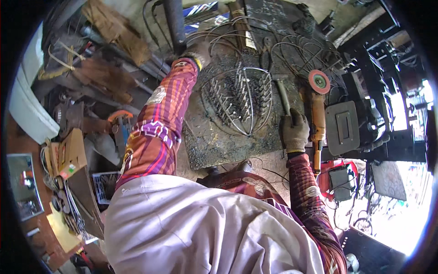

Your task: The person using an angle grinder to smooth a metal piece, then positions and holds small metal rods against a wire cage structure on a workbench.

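Note:
On the dark, grit-covered metal worktable (214, 153) lies an oval frame of bent metal rod (250, 119) with rows of short metal spikes inside it. My right hand (295, 131), in a grey knit glove, is closed round the lower end of a hammer (283, 96) at the right of the frame. The hammer's head points away from me. My left hand (199, 53), also gloved, reaches to the table's far left, beside an upright dark metal post (174, 23). Its fingers are blurred and partly hidden, so its grip cannot be made out.
An angle grinder (318, 116) with a reddish disc lies right of my right hand, beside a grey welding mask (343, 128). Dark pliers (266, 52) and looping cables (292, 50) lie at the far side. Pipes and brown cloth (102, 75) crowd the left; a cardboard box (73, 153) stands lower left.

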Tool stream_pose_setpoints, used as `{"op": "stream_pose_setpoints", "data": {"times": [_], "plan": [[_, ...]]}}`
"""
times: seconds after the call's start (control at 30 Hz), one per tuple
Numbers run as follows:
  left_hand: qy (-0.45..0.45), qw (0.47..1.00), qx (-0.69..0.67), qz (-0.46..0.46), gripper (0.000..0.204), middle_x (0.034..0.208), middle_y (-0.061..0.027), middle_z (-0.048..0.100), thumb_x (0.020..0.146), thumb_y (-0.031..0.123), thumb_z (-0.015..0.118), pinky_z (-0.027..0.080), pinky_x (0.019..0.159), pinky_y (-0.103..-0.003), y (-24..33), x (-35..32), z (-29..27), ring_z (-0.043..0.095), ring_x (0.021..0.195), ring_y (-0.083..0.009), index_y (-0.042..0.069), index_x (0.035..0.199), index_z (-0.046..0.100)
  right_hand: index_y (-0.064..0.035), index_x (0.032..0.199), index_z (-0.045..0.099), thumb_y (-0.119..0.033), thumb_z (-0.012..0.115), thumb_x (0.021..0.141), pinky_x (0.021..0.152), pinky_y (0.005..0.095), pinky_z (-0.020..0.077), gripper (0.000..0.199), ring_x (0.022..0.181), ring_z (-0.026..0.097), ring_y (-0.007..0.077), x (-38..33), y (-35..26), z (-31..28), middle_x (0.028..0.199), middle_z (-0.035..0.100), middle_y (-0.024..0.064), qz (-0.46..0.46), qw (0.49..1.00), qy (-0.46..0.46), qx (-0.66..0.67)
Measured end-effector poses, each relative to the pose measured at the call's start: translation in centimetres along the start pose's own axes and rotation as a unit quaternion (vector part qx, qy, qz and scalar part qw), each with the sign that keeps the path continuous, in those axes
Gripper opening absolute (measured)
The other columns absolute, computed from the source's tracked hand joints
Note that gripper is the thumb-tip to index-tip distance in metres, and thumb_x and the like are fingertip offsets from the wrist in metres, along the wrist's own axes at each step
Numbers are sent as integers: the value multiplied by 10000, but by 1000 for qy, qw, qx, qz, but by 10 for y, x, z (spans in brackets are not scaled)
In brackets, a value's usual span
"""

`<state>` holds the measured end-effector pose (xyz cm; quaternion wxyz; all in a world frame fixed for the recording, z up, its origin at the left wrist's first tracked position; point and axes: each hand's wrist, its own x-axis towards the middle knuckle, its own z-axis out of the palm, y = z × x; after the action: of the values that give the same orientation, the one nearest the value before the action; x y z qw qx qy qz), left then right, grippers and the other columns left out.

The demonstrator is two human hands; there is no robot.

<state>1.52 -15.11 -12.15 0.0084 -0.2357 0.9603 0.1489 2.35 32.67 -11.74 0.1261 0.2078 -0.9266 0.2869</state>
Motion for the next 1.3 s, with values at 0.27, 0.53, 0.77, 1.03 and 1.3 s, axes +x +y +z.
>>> {"op": "stream_pose_setpoints", "data": {"times": [0.27,0.53,0.77,1.03,1.3], "plan": [[-49,988,24,-144,442,1369,-251,691,929,328,708,535,1093,-487,18,-9,-16,671,1281,-410,49,1268,755,-102,1232,761,-297,710,938,924,512,573,356,1073,713,429,-1,-10,-2,1154,747,211,16,1000,-9,-23],[-35,998,34,-28,352,1319,-234,719,987,283,641,578,1004,-536,-19,36,34,702,1221,-423,91,1259,755,-67,1166,773,-254,689,927,928,531,561,315,1055,701,445,-2,-15,-12,1121,736,227,6,1000,2,10],[-23,999,47,5,275,1223,-250,744,920,227,716,590,973,-530,20,-4,2,720,1154,-434,66,1132,784,-90,1238,749,-292,689,920,949,518,569,382,1071,707,443,-1,-5,-19,1179,735,212,35,999,-5,24],[30,996,30,75,265,1110,-257,743,923,241,714,572,907,-516,25,-56,-37,711,1089,-455,92,1142,724,-145,1287,732,-337,662,945,992,520,554,398,1163,679,432,-3,-10,-18,1300,699,180,49,997,-47,30],[247,914,-285,148,315,1015,-68,746,930,128,769,560,769,-357,31,-132,-116,711,849,-205,63,1226,684,-132,1411,625,-272,718,916,991,519,539,523,1139,665,439,-4,1,-18,1267,685,205,47,992,55,101]]}}
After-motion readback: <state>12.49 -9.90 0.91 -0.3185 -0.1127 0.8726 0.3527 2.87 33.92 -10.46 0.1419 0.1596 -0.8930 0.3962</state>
